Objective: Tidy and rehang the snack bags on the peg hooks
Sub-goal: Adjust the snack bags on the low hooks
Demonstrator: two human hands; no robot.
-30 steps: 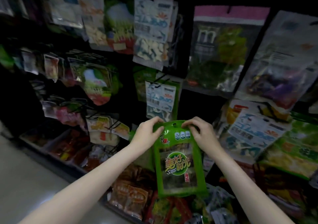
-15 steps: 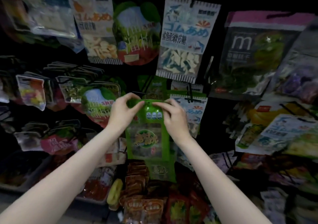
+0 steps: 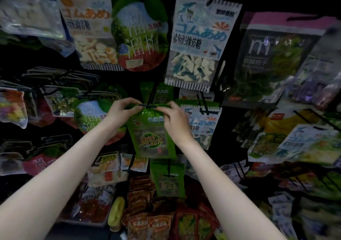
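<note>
A green snack bag (image 3: 151, 138) with a clear window hangs upright at the middle of the dark display wall. My left hand (image 3: 120, 112) pinches its top left corner and my right hand (image 3: 175, 119) pinches its top right corner. The bag's top edge is level with the tip of a black peg hook (image 3: 148, 106), whose end bar shows between my fingers. Whether the hook passes through the bag's hole is hidden by my fingers. More green bags (image 3: 157, 92) hang further back on the same hook.
A white shark-candy bag (image 3: 199, 42) hangs above right and another (image 3: 203, 121) just right of my hand. A round green-and-red bag (image 3: 88, 118) hangs to the left. A smaller green bag (image 3: 168, 180) hangs below. Red packets (image 3: 147, 221) fill the bottom bins.
Both hands have lifted the green bag from waist height up to the peg hook's tip. The view has swung towards the wall.
</note>
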